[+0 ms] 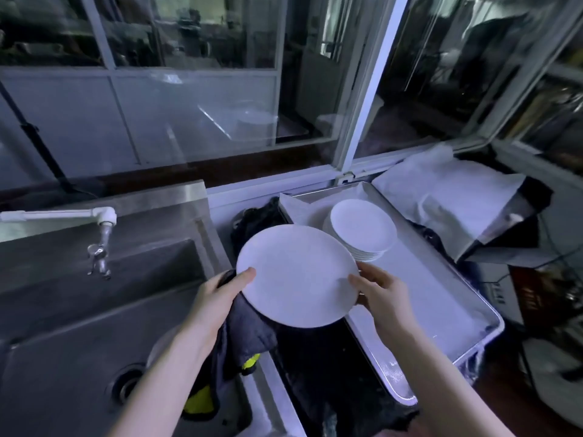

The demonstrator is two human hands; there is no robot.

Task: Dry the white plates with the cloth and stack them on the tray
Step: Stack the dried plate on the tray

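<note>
I hold a white plate (296,274) face up over the counter between the sink and the tray. My left hand (222,291) grips its left rim with the thumb on top, and the same hand holds a dark grey cloth (244,335) that hangs down beneath the plate. My right hand (378,290) grips the plate's right rim, thumb on top. A stack of several white plates (362,230) stands at the far end of the metal tray (441,298).
A steel sink (79,310) with a tap (101,247) lies at left. A black mat (331,367) covers the counter beside the tray. White cloth (441,187) lies over a dark box at right. Window frames stand behind.
</note>
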